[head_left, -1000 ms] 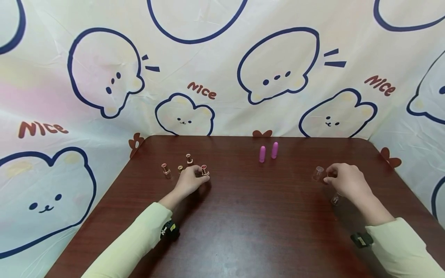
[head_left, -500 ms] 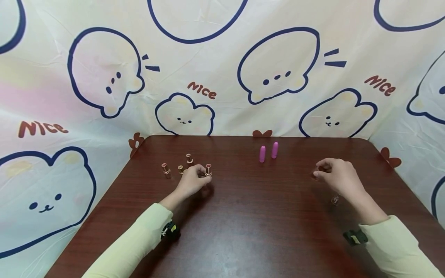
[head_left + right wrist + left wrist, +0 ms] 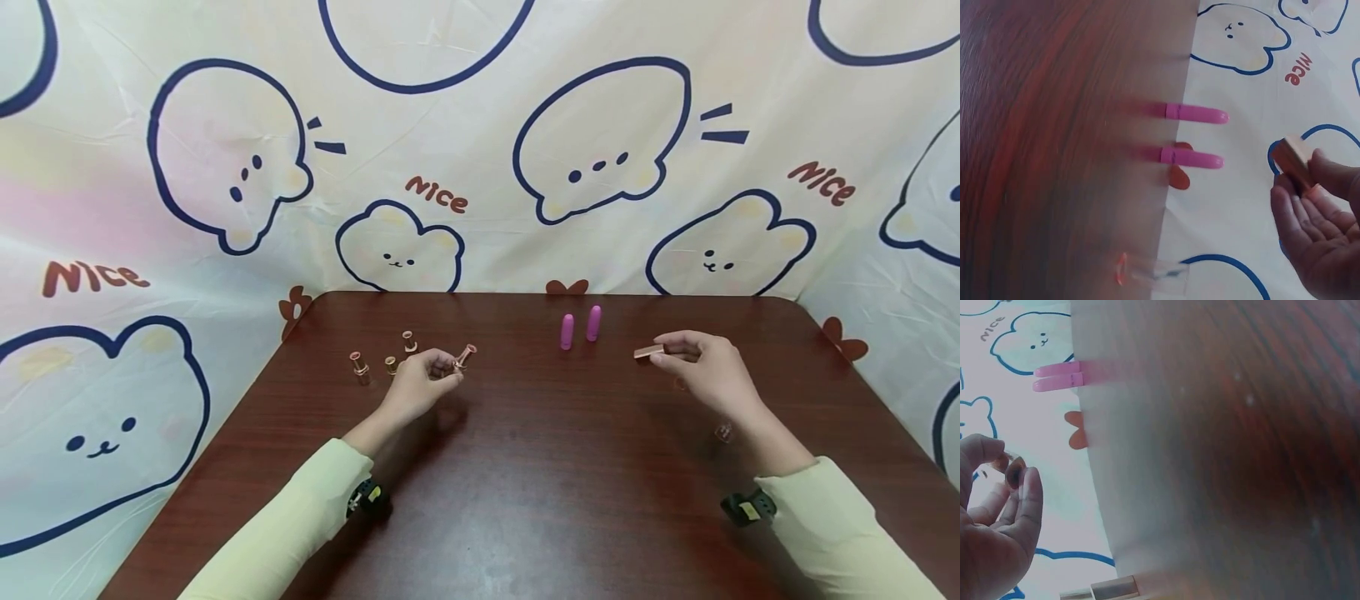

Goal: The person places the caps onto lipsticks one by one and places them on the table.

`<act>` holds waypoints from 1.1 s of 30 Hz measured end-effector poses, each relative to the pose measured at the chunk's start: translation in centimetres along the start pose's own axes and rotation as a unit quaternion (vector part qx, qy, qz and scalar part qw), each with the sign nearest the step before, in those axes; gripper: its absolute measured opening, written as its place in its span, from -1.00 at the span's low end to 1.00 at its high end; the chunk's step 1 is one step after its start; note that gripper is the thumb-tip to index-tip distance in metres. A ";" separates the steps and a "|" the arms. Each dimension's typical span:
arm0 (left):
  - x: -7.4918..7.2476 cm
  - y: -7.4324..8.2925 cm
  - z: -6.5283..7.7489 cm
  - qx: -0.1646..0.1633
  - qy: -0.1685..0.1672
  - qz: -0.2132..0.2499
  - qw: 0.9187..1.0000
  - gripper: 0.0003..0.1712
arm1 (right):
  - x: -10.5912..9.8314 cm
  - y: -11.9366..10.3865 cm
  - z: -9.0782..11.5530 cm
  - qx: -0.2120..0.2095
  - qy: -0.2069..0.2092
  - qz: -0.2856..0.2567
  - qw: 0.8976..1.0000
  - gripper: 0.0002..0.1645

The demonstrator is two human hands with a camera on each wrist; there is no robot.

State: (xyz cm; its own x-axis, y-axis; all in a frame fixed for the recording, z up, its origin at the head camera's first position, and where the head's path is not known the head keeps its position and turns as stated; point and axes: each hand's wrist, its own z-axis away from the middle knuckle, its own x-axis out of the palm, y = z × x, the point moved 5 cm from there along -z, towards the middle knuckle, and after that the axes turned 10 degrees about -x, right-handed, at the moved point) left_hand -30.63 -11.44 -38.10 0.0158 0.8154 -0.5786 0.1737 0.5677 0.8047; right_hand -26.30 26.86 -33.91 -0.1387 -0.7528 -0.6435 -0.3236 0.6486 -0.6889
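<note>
My left hand [image 3: 422, 383] pinches a small rose-gold lipstick tube [image 3: 466, 357] between thumb and fingers, tilted over the left half of the table. In the left wrist view the same tube [image 3: 1015, 472] shows its round dark end. Just left of that hand stand several similar lipstick tubes [image 3: 359, 367], one of them partly hidden behind it. On the right side my right hand [image 3: 705, 371] holds a rose-gold, block-shaped piece [image 3: 648, 352] by one end, pointing left. The right wrist view shows this piece [image 3: 1293, 164] as solid and copper-coloured, between thumb and fingers.
Two pink bullet-shaped tubes [image 3: 567, 332] stand upright near the table's back edge. A small clear piece [image 3: 723, 432] lies by my right forearm. In the right wrist view a clear cap [image 3: 1160, 275] stands on the table. Behind the brown table [image 3: 525, 483] hangs a printed cloth [image 3: 495, 167].
My left hand has shifted slightly right and lifted, and its lipstick tube has gone from upright to tilted. My right hand has moved left, and the rose-gold piece now shows in its fingers.
</note>
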 end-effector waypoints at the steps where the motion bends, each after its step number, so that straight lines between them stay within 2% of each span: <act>1: 0.0 0.2 0.0 0.004 -0.002 0.006 1.000 -0.89 | 0.2 0.0 -0.1 0.001 0.000 -0.006 1.000 -0.51; 6: 0.3 1.1 0.3 0.031 -0.009 0.026 0.999 -0.89 | 1.1 0.1 -0.4 0.010 0.004 -0.047 0.999 -0.45; 11: 0.6 1.8 0.4 0.054 -0.016 0.046 0.997 -0.88 | 1.9 0.0 -0.6 0.026 0.009 -0.116 0.993 -0.46; 17: 0.7 2.4 0.6 0.050 -0.028 0.074 0.996 -0.86 | 3.0 -0.4 -0.8 0.035 0.017 -0.175 0.984 -0.46; 21: 0.4 3.8 1.4 0.047 -0.038 0.089 0.994 -0.83 | 3.7 -0.8 -1.0 0.029 0.012 -0.211 0.977 -0.44; 24: 0.6 4.0 1.4 0.046 -0.036 0.089 0.994 -0.84 | 4.1 -1.0 -1.2 0.028 0.005 -0.232 0.972 -0.44; 28: 1.2 3.0 0.7 0.054 -0.033 0.086 0.994 -0.82 | 4.7 -1.2 -1.4 0.022 0.003 -0.262 0.965 -0.47; 33: 1.3 3.7 1.0 0.059 -0.053 0.099 0.992 -0.76 | 5.5 -1.7 -1.7 0.013 0.003 -0.304 0.953 -0.47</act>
State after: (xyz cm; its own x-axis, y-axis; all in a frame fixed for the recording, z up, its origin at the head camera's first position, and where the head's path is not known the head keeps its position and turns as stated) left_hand -28.98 -8.38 -36.03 0.1634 0.8900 -0.4258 0.2699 0.3748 0.8870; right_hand -28.09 21.48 -35.72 0.0619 -0.9907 -0.1209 -0.3232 0.0947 -0.9416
